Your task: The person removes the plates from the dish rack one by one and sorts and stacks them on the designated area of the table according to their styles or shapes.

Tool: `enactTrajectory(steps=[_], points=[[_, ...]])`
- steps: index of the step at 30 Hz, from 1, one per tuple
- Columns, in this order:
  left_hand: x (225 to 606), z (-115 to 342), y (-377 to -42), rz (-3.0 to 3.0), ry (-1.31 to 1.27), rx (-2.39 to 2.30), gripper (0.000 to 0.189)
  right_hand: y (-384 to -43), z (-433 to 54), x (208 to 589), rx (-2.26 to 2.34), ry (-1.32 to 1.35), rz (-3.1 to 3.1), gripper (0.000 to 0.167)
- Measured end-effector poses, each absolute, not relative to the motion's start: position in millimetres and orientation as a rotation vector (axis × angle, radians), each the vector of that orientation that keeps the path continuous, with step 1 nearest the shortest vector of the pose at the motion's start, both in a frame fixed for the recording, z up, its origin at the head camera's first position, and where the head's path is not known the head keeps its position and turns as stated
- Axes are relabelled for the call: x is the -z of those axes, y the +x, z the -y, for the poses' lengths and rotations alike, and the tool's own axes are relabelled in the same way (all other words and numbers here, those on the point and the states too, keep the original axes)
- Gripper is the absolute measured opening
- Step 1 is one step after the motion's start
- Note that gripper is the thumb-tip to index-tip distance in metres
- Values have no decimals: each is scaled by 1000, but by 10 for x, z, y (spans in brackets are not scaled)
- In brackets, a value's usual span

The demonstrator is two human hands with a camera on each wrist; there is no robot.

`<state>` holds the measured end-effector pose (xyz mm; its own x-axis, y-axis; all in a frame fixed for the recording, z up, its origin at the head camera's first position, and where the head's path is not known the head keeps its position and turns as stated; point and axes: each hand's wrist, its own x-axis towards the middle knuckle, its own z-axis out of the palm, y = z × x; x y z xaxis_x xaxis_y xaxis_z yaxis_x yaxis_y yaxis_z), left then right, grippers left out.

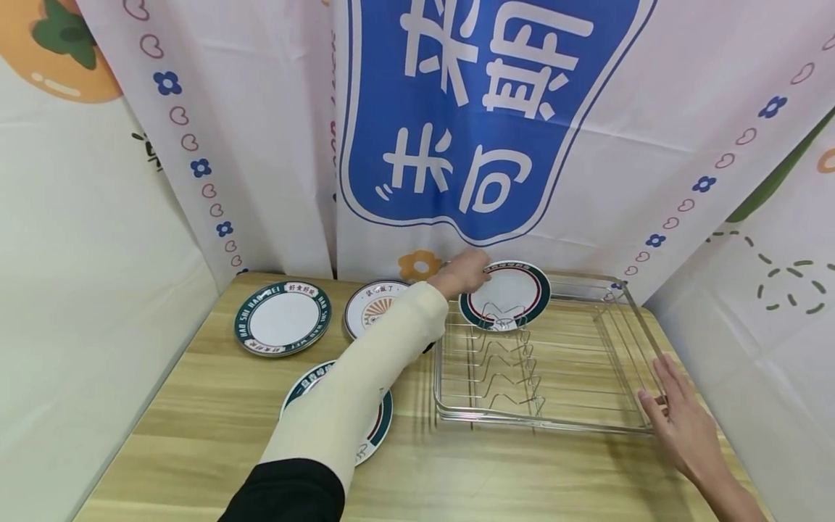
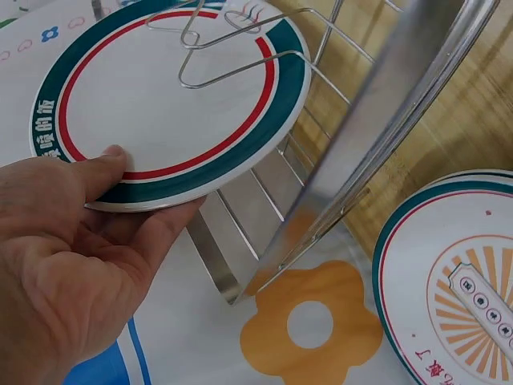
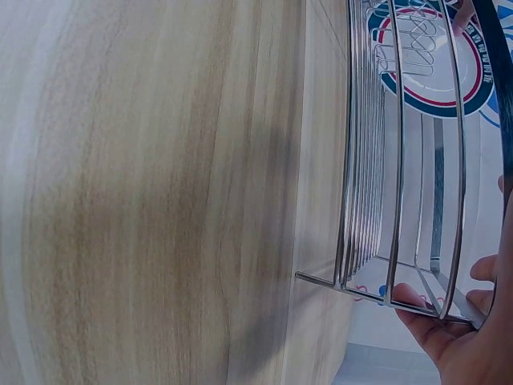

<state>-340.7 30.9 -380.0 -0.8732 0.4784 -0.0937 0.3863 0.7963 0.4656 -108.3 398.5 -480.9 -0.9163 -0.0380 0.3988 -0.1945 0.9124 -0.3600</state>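
My left hand (image 1: 464,272) pinches the rim of a white plate (image 1: 509,290) with a green band and a red ring. In the left wrist view the thumb lies on the plate's face, with fingers beneath. The plate stands tilted at the far end of a metal wire dish rack (image 1: 479,415), behind bent wire dividers (image 1: 502,362). My right hand (image 1: 685,420) grips the rack's right side rail; in the right wrist view its thumb (image 3: 417,309) and fingers are around the end bars.
Left of the rack are stacked green-rimmed plates (image 1: 283,322) and plates with an orange sunburst (image 2: 489,281). Another green-banded plate (image 1: 383,420) lies nearer, partly hidden by my left forearm. A printed cloth (image 1: 280,145) hangs behind the wooden table (image 1: 196,406).
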Motion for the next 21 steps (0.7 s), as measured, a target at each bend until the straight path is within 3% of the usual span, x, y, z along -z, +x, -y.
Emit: enactTrajectory(steps=[14, 21], points=[[3757, 35, -3335, -2797, 832, -922, 25, -1081, -3998, 4806, -570, 157, 2718, 63], [3652, 263, -3277, -2875, 789, -1027, 24, -1083, -4000, 4807, -574, 163, 2717, 63]])
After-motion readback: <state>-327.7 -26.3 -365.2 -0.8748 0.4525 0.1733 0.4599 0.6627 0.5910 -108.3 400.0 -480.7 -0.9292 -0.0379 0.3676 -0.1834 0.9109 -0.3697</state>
